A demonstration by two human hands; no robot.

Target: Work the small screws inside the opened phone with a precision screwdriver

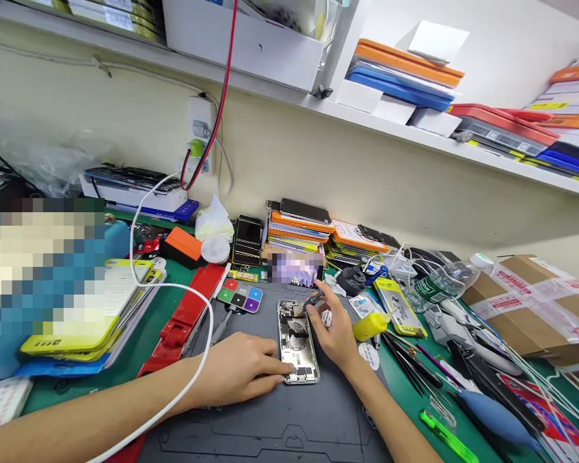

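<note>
An opened phone body [298, 350] lies on the dark grey work mat [270, 431], its inner parts showing. My left hand [244, 370] rests beside its lower left edge, fingers stretched out and a fingertip touching the frame. At the phone's upper right, my right hand [335, 328] pinches a small dark screwdriver [312, 299], whose tip points down toward the top of the phone. The exact contact of that tip is too small to make out. Left of the phone lie a coloured screw tray [240, 296] and a second grey-handled tool [222, 328].
A red tool [183, 315] borders the mat on the left. To the right are a yellow bottle [370, 326], tweezers [403, 363], a plastic bottle [446, 283] and a cardboard box [535, 302]. A white cable [207, 347] hangs across my left forearm in view. Stacked packs [299, 228] stand behind.
</note>
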